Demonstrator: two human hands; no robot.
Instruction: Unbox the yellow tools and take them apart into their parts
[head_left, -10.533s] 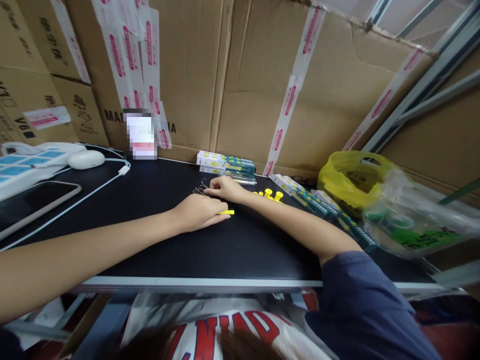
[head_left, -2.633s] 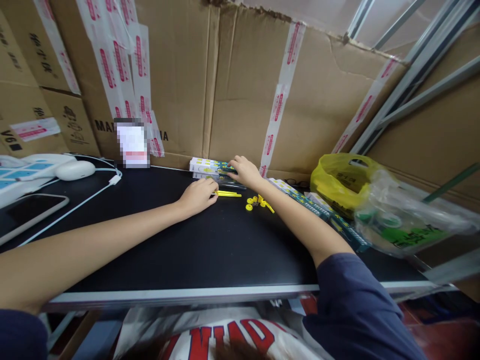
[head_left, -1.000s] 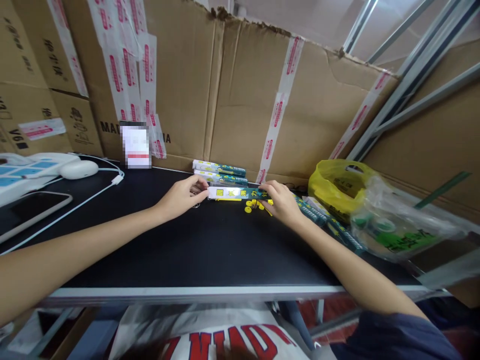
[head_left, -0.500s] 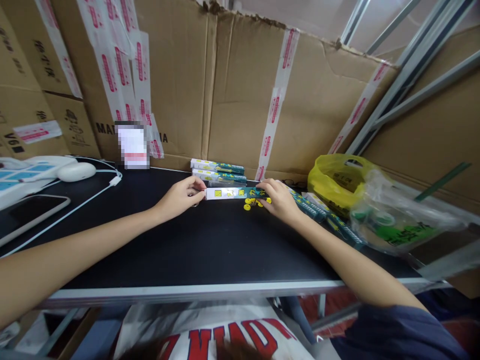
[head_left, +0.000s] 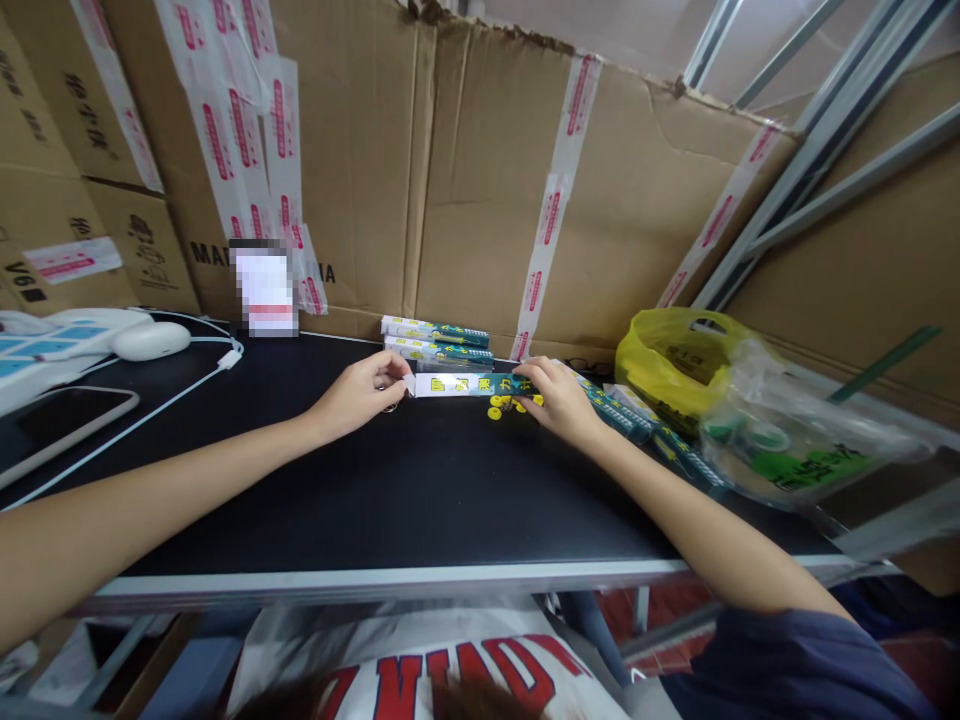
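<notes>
Far left: white power strip [head_left: 45,345] and white mouse-shaped device [head_left: 150,340] on the black surface [head_left: 420,500], a phone [head_left: 60,420] just in front. Centre: left hand [head_left: 360,392], fingers pinched on the white end of a long narrow box [head_left: 469,385]; right hand [head_left: 559,398] grips its green end, the box held level just above the surface. Small yellow parts [head_left: 504,407] lie below it; stacked matching boxes [head_left: 439,340] just behind. Right: yellow bag [head_left: 675,365], clear bag [head_left: 795,430].
</notes>
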